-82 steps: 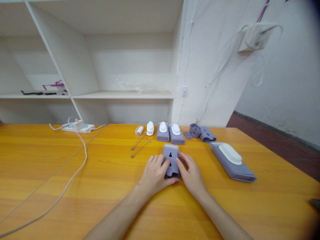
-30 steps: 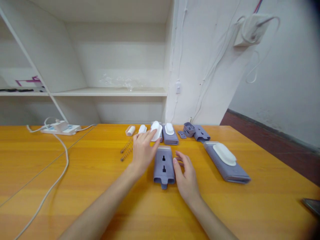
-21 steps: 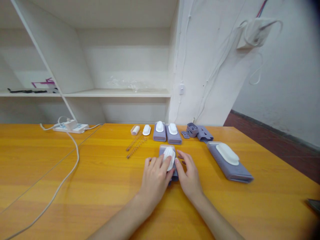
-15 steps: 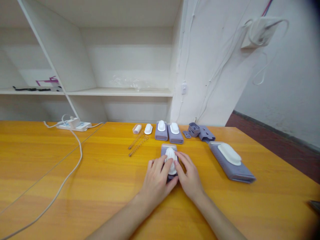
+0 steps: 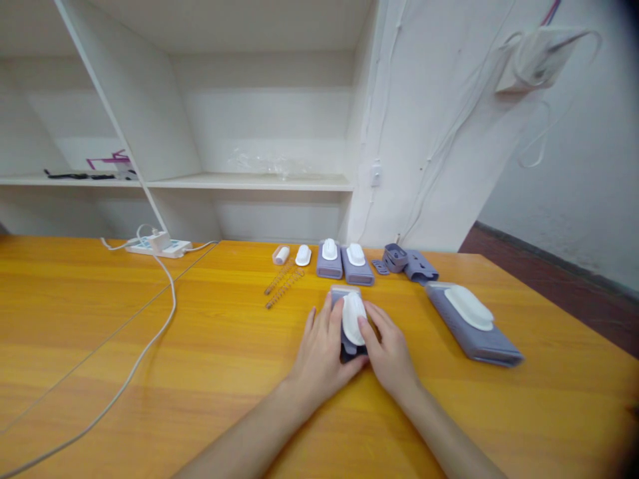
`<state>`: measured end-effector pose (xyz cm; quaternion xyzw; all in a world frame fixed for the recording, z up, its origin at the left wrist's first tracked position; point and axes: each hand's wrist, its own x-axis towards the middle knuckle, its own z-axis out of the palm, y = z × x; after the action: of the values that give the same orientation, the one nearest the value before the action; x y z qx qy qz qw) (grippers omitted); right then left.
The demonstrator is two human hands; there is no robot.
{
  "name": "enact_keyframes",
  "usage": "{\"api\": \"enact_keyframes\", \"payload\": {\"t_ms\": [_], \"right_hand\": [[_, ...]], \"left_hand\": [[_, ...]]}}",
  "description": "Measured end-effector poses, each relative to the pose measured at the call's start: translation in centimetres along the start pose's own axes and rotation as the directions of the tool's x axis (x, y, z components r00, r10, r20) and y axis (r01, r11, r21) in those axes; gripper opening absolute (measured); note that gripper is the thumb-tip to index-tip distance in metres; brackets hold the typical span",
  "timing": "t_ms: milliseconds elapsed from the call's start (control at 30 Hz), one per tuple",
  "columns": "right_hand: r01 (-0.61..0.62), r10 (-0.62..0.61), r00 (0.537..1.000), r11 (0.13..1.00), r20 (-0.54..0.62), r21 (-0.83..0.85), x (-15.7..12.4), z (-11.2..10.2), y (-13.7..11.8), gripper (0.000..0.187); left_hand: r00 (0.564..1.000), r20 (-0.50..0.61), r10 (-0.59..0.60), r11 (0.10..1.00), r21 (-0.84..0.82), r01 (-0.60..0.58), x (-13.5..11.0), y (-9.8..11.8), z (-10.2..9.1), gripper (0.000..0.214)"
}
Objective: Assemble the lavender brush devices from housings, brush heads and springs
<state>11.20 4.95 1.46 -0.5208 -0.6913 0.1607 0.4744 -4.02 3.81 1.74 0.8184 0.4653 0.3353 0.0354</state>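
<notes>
In front of me on the table lies a purple-grey casing (image 5: 337,293) with a white oval cap (image 5: 354,318) on top. My left hand (image 5: 322,349) wraps its left side, the thumb at the dark near end and the fingers along the edge. On the right side, my right hand (image 5: 392,349) grips the same casing, with its thumb pressed on the cap's edge. A dark gap shows at the casing's near end. The underside is hidden. Just left of the hands lie two coil springs (image 5: 284,289).
Behind stand two purple-grey casings (image 5: 329,269) with white caps, a loose white cap (image 5: 303,255) and a small clear-and-white part (image 5: 281,255). Further right are loose purple parts (image 5: 395,258) and a large capped casing (image 5: 479,336). A power strip (image 5: 170,249) trails a cable (image 5: 150,342) leftward.
My left fingers have come off the top of the white cap to the casing's left side. My right thumb now presses on the cap. The whole view has shifted slightly.
</notes>
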Motion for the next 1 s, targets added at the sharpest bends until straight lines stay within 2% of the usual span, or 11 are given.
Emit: {"api": "enact_keyframes", "payload": {"t_ms": [133, 267, 400, 567, 700, 833, 1000], "right_hand": [[0.125, -0.129, 0.991, 0.989, -0.038, -0.078, -0.3, -0.1, -0.5, 0.036], [0.28, -0.29, 0.957, 0.936, -0.014, -0.215, -0.6, -0.3, -0.8, 0.037], [0.304, -0.312, 0.95, 0.907, 0.021, -0.291, -0.6, -0.2, -0.8, 0.049], [0.273, -0.269, 0.961, 0.908, 0.058, -0.316, -0.4, 0.0, -1.1, 0.046], [0.172, -0.175, 0.985, 0.954, 0.011, -0.244, -0.3, -0.3, -1.1, 0.047], [-0.002, -0.001, 0.998, 0.999, -0.059, -0.048, -0.3, -0.7, -0.3, 0.04], [-0.153, 0.171, 0.983, 0.963, -0.066, 0.223, 0.0, -0.7, 0.3, 0.038]], "left_hand": [[0.999, 0.054, -0.009, 0.998, 0.061, 0.005, -0.2, 0.2, -0.1, 0.086], [0.998, 0.053, -0.023, 0.991, 0.13, 0.016, -0.2, 0.5, -0.1, 0.08], [0.999, 0.039, -0.015, 0.985, 0.172, 0.008, -0.1, 0.7, -0.3, 0.081], [0.998, 0.029, 0.049, 0.979, 0.198, -0.054, 0.0, 0.8, -0.8, 0.07], [0.992, 0.016, 0.128, 0.972, 0.194, -0.129, -0.1, 0.9, -1.1, 0.061], [0.978, 0.029, 0.207, 0.969, 0.13, -0.209, -0.1, 1.1, -1.4, 0.055], [0.97, 0.101, 0.221, 0.974, 0.032, -0.225, 0.3, 1.2, -2.3, 0.058]]}}
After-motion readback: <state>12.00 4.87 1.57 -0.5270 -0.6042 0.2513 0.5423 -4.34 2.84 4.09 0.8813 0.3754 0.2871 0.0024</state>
